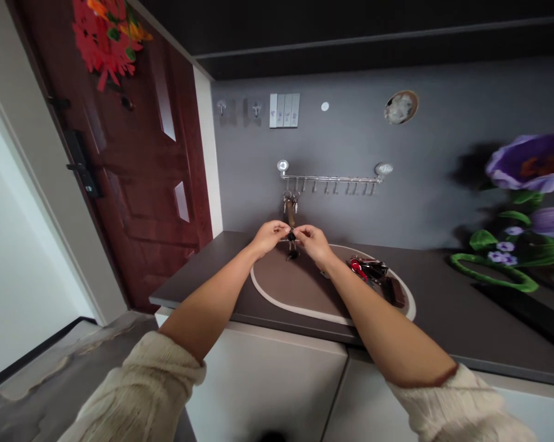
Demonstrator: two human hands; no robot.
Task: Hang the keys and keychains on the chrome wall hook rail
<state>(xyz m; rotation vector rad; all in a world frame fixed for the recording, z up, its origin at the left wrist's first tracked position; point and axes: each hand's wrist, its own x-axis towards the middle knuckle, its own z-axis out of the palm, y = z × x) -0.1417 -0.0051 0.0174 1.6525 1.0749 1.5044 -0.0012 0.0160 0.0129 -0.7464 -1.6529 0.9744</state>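
Note:
Both my hands meet above the far edge of a brown oval mat (300,288) on the dark countertop. My left hand (270,236) and my right hand (314,242) pinch a small dark key bunch (292,242) between their fingertips, with keys dangling just over the mat. Straight behind it, another set of keys with a brown strap (290,205) hangs from the left end of a chrome hook rail (332,178) on the grey wall. More keys with a red fob (371,270) lie on the right part of the mat.
A dark red door (139,153) with a black handle stands at the left. Light switches (284,110) and two small hooks sit on the wall above the rail. Purple flower decoration (530,184) fills the right. White cabinets (277,380) are under the countertop (443,294).

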